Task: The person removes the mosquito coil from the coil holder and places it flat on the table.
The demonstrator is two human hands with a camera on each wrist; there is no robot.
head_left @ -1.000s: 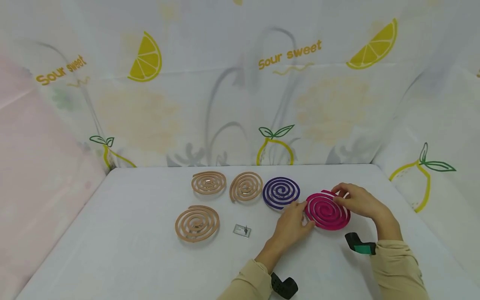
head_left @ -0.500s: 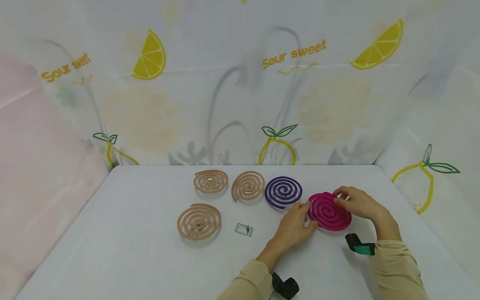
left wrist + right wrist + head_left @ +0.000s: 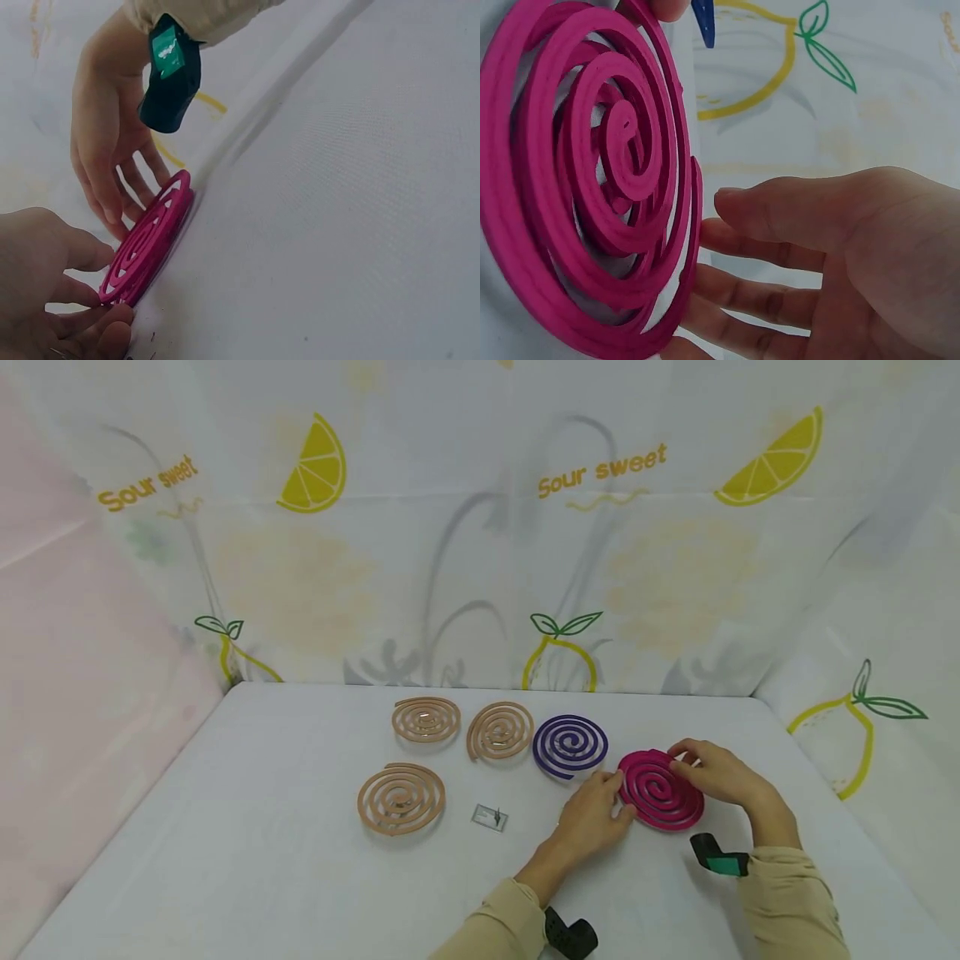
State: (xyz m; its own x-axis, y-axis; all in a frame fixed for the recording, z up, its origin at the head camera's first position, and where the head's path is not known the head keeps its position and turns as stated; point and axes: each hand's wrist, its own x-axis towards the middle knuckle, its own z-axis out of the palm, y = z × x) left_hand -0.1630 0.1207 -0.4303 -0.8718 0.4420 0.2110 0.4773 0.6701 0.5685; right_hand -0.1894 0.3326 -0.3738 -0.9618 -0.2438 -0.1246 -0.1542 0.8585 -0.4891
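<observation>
A pink mosquito coil (image 3: 661, 789) lies low over the right side of the white table, with layered rings showing in the right wrist view. My left hand (image 3: 595, 817) pinches its left rim, thumb and fingertips close around the edge in the left wrist view. On the opposite side, my right hand (image 3: 723, 774) has its fingers (image 3: 739, 289) extended against the far rim. The right thumb stands a little away from the coil in the right wrist view. Just left of the pink one is a purple mosquito coil (image 3: 570, 746).
Several tan mosquito coils, one at the front left (image 3: 401, 799), sit left of the purple coil. A small flat metal piece with an upright prong (image 3: 490, 817) lies between them and my left hand. Printed cloth (image 3: 450, 527) hangs behind the table (image 3: 315, 868).
The head view has shifted slightly, moving the whole scene a little to the right. Both hands stay at the pink mosquito coil with hardly any movement.
</observation>
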